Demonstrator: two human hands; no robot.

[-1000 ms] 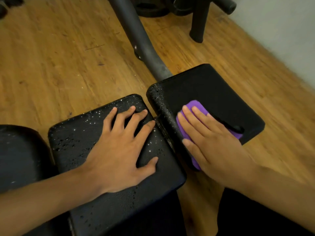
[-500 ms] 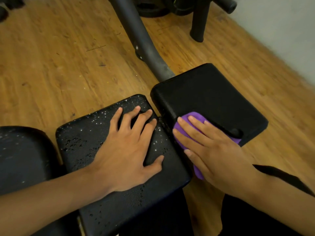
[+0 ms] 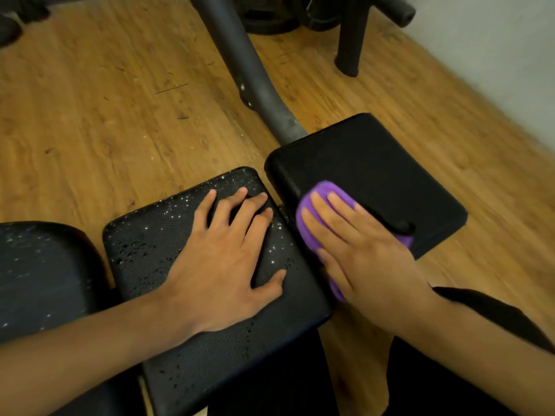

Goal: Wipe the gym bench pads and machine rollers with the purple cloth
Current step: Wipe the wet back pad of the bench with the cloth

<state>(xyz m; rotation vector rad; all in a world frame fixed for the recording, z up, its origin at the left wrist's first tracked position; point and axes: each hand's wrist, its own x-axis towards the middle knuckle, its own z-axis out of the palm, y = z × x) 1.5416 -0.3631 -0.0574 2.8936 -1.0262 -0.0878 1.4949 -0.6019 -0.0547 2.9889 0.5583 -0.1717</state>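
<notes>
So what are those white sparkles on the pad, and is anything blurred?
Head view: the sparkles are light glinting off droplets on the middle pad under the left hand; the right pad shows none; the floor at far right looks smeared.

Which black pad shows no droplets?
The rightmost pad, where the right hand presses the purple cloth. The middle pad under the left hand and the leftmost pad are both speckled.
</notes>
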